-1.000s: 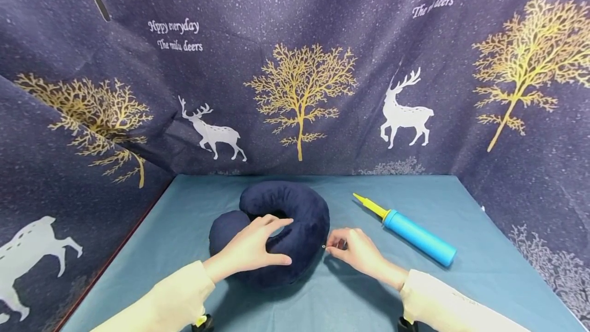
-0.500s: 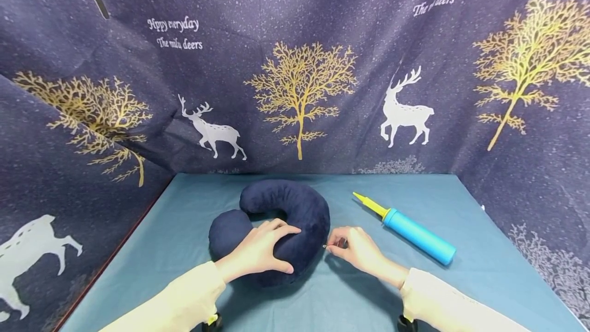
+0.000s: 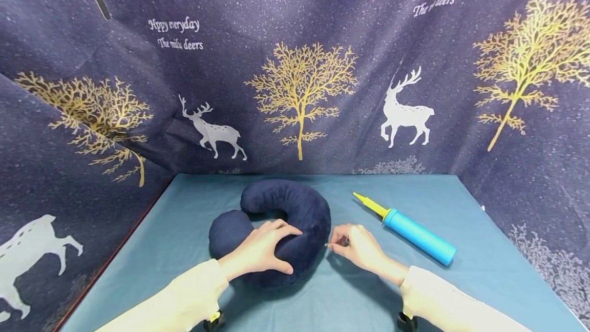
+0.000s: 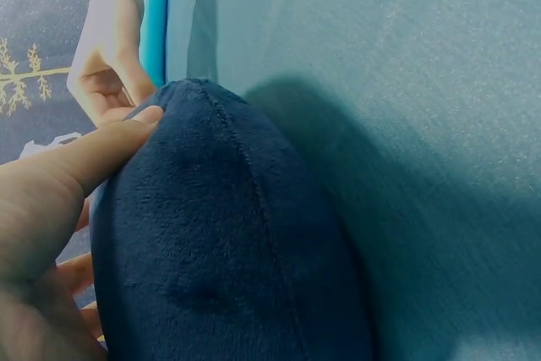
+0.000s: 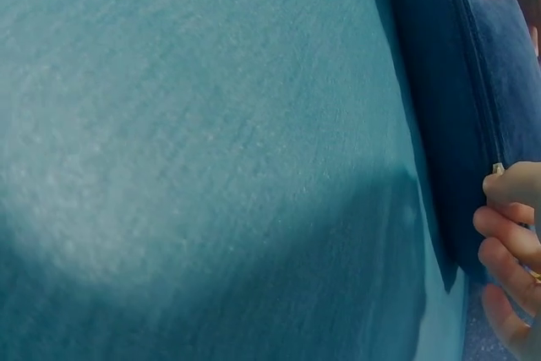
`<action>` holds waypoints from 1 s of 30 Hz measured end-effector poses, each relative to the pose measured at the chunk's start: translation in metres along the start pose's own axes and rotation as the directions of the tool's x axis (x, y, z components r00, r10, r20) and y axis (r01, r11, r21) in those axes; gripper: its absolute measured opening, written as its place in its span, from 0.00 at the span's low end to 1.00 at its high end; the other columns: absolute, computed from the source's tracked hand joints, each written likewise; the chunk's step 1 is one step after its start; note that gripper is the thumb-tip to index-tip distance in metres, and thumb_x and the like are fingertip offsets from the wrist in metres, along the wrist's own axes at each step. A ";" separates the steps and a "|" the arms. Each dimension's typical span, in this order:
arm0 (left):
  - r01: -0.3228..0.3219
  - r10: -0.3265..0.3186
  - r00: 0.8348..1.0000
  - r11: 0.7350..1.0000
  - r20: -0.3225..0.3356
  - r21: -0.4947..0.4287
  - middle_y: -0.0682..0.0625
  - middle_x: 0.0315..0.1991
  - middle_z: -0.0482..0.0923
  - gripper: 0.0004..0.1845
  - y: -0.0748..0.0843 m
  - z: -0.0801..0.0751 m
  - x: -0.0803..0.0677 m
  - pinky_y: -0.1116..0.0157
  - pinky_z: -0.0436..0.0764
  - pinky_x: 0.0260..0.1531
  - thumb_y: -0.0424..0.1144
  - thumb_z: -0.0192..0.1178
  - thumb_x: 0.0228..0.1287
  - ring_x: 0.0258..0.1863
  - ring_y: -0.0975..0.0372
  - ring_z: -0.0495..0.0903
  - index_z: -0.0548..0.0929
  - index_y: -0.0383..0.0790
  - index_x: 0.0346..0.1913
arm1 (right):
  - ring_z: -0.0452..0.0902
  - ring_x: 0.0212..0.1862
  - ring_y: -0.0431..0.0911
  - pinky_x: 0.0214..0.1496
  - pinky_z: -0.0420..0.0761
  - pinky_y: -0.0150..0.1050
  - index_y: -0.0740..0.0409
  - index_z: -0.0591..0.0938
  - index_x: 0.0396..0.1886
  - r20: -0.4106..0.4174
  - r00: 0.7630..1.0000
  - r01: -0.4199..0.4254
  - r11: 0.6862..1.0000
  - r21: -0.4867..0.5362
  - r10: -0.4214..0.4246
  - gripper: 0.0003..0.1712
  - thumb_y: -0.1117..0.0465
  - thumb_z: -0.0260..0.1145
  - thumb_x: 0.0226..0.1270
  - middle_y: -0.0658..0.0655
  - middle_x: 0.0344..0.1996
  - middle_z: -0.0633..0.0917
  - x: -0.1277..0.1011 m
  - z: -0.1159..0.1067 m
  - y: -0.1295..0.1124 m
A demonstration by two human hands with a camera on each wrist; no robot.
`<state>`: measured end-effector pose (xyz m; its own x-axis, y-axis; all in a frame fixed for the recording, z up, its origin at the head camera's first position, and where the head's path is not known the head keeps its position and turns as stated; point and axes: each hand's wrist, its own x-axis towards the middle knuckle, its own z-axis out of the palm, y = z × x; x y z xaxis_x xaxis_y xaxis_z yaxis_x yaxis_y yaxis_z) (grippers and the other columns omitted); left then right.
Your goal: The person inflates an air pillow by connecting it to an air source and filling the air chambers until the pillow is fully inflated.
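Note:
A navy plush neck pillow (image 3: 310,206) lies on the table, its opening towards the left. Across its near arm lies my left hand (image 3: 259,251), gripping it with the thumb (image 4: 110,145) on top and the fingers down the inner side. At the pillow's right outer edge, my right hand (image 3: 361,249) pinches a small metal zipper pull (image 5: 497,169) between thumb and forefinger. The zipper seam (image 5: 473,48) runs along the pillow's side in the right wrist view. My other right fingers are loosely curled.
To the right lies a blue hand pump (image 3: 419,237) with a yellow nozzle (image 3: 371,205), pointing to the back left. A teal cloth (image 3: 193,196) covers the table. Behind it hangs a dark curtain (image 3: 332,132) printed with deer and trees.
My left hand has slid a little right and nearer along the pillow, uncovering more of its inner gap. The right hand stays at the zipper pull, barely shifted.

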<state>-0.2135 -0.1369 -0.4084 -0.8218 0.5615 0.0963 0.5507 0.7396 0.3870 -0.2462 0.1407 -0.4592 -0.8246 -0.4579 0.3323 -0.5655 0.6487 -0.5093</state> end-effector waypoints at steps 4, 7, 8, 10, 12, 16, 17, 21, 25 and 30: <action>0.002 -0.002 1.000 1.000 0.002 -0.002 0.52 0.55 0.76 0.40 0.000 -0.001 0.000 0.45 0.77 0.47 0.52 0.79 0.43 0.56 0.52 0.75 0.76 0.54 0.63 | 0.75 0.27 0.27 0.29 0.72 0.27 0.37 0.80 0.20 -0.016 1.000 -0.001 1.000 -0.019 0.001 0.14 0.59 0.75 0.55 0.37 0.22 0.83 0.003 -0.001 0.002; 0.000 0.000 1.000 1.000 0.001 0.003 0.53 0.55 0.76 0.40 0.000 0.000 0.001 0.45 0.78 0.47 0.53 0.79 0.43 0.56 0.53 0.75 0.76 0.55 0.63 | 0.75 0.27 0.27 0.29 0.73 0.27 0.36 0.79 0.20 -0.021 1.000 -0.004 1.000 -0.031 0.003 0.14 0.59 0.75 0.55 0.36 0.22 0.83 0.004 -0.002 0.004; 0.000 0.000 1.000 1.000 0.001 0.004 0.53 0.55 0.76 0.40 0.000 0.000 0.001 0.46 0.78 0.47 0.53 0.79 0.42 0.56 0.53 0.75 0.76 0.55 0.63 | 0.75 0.27 0.27 0.29 0.73 0.27 0.36 0.79 0.20 -0.022 1.000 -0.006 0.999 -0.036 0.006 0.14 0.58 0.75 0.55 0.36 0.22 0.82 0.005 -0.002 0.005; 0.000 0.000 1.000 1.000 -0.001 0.005 0.53 0.55 0.76 0.40 -0.001 0.000 0.001 0.46 0.78 0.47 0.53 0.79 0.42 0.56 0.53 0.75 0.76 0.55 0.63 | 0.75 0.27 0.27 0.30 0.73 0.27 0.35 0.79 0.20 -0.025 1.000 -0.014 0.999 -0.042 0.013 0.15 0.58 0.75 0.55 0.36 0.22 0.82 0.006 -0.002 0.005; 0.001 -0.001 1.000 1.000 -0.002 0.004 0.53 0.55 0.76 0.40 -0.001 0.000 0.001 0.46 0.78 0.47 0.53 0.79 0.42 0.56 0.53 0.75 0.76 0.55 0.63 | 0.75 0.27 0.27 0.30 0.73 0.27 0.35 0.78 0.19 -0.026 0.999 -0.024 0.999 -0.049 0.023 0.15 0.57 0.75 0.55 0.35 0.22 0.82 0.007 -0.002 0.006; 0.006 -0.006 1.000 1.000 0.000 -0.001 0.53 0.55 0.76 0.40 -0.002 0.000 0.001 0.45 0.78 0.47 0.53 0.79 0.42 0.56 0.53 0.75 0.76 0.56 0.62 | 0.76 0.27 0.28 0.30 0.73 0.28 0.35 0.78 0.19 -0.027 0.999 -0.032 0.998 -0.051 0.030 0.15 0.57 0.75 0.55 0.36 0.22 0.82 0.009 -0.002 0.006; 0.007 -0.007 1.000 1.000 0.001 -0.003 0.53 0.56 0.76 0.40 -0.002 0.001 0.001 0.45 0.77 0.47 0.53 0.79 0.42 0.56 0.53 0.75 0.76 0.56 0.62 | 0.76 0.27 0.28 0.30 0.73 0.28 0.35 0.78 0.19 -0.025 0.999 -0.033 0.998 -0.050 0.031 0.15 0.57 0.75 0.55 0.36 0.22 0.83 0.009 -0.002 0.007; 0.015 -0.015 1.000 1.000 0.008 -0.002 0.54 0.56 0.76 0.40 -0.003 0.001 0.001 0.46 0.78 0.47 0.54 0.79 0.42 0.56 0.53 0.75 0.76 0.57 0.63 | 0.77 0.28 0.28 0.31 0.75 0.28 0.35 0.79 0.20 -0.022 0.999 -0.029 0.998 -0.052 0.028 0.14 0.58 0.75 0.56 0.36 0.23 0.83 0.012 0.000 0.012; 0.016 -0.016 1.000 1.000 0.009 -0.001 0.54 0.56 0.76 0.40 -0.004 0.001 0.002 0.47 0.78 0.47 0.54 0.79 0.42 0.55 0.54 0.75 0.76 0.58 0.63 | 0.78 0.28 0.28 0.32 0.76 0.28 0.35 0.80 0.21 -0.031 0.999 -0.025 0.998 -0.049 0.024 0.14 0.58 0.75 0.57 0.36 0.23 0.84 0.014 0.000 0.016; 0.011 -0.011 1.000 1.000 0.006 0.009 0.54 0.56 0.76 0.39 -0.004 0.002 0.001 0.47 0.78 0.48 0.55 0.79 0.42 0.56 0.54 0.75 0.76 0.58 0.62 | 0.77 0.28 0.30 0.31 0.75 0.28 0.36 0.80 0.21 -0.040 0.999 -0.029 0.998 -0.059 0.027 0.13 0.57 0.75 0.57 0.37 0.23 0.83 0.015 0.000 0.018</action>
<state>-0.2168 -0.1386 -0.4120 -0.8273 0.5551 0.0867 0.5425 0.7493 0.3799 -0.2689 0.1455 -0.4630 -0.8394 -0.4158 0.3501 -0.5415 0.6964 -0.4711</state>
